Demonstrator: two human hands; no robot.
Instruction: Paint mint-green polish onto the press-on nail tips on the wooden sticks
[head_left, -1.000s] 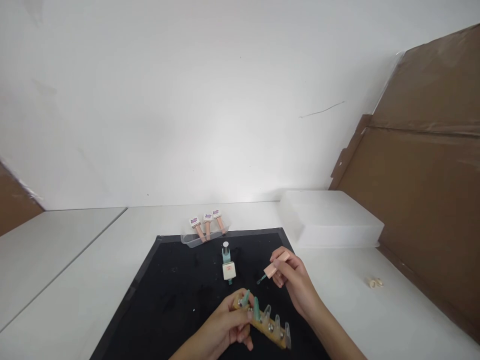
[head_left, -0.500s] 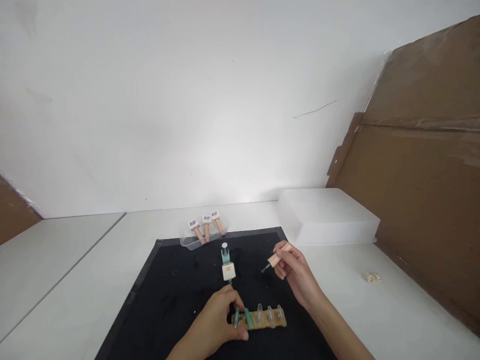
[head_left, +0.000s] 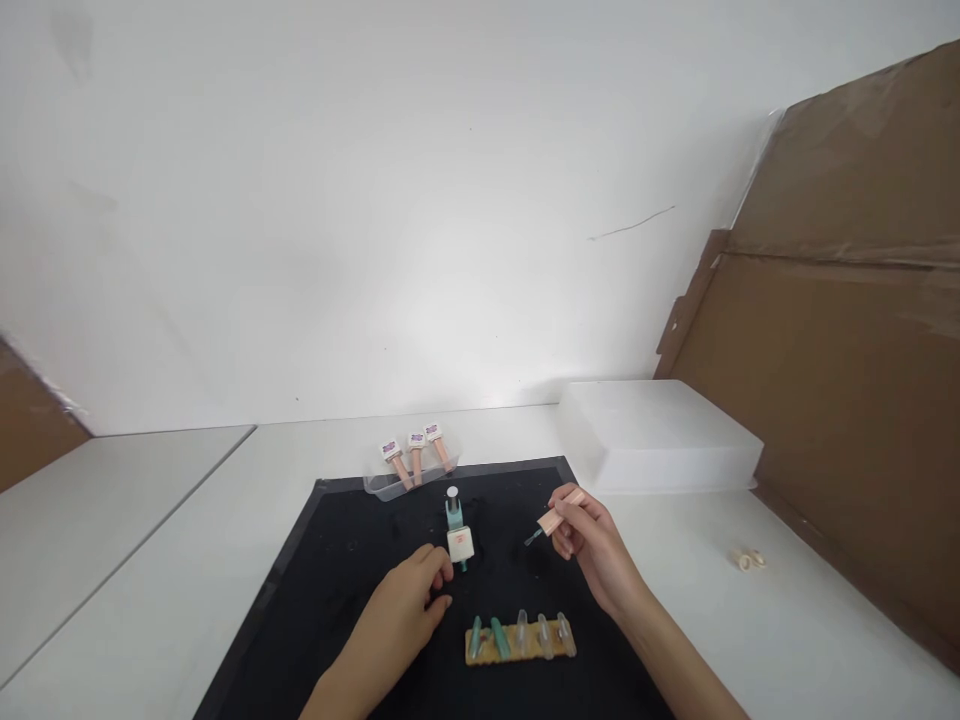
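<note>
Over the black rectangular mat point(head_left: 337, 545), left: left hand point(head_left: 409, 590), thumb and fingers parted, just beside a white square bottle point(head_left: 460, 544)
Mat middle: flat yellow-brown strip point(head_left: 533, 643) bearing two green nail tips point(head_left: 500, 640), three clear nail tips point(head_left: 545, 636)
Mat right: right hand point(head_left: 585, 528) clamped on peach rectangular cap point(head_left: 552, 521) with green-coated brush point(head_left: 533, 537)

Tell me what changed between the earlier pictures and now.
The left hand set the tan strip of nail tips down on the black mat, let go and moved off to the left. The right hand still holds the pink-handled brush; the white bottle stayed put.
</note>
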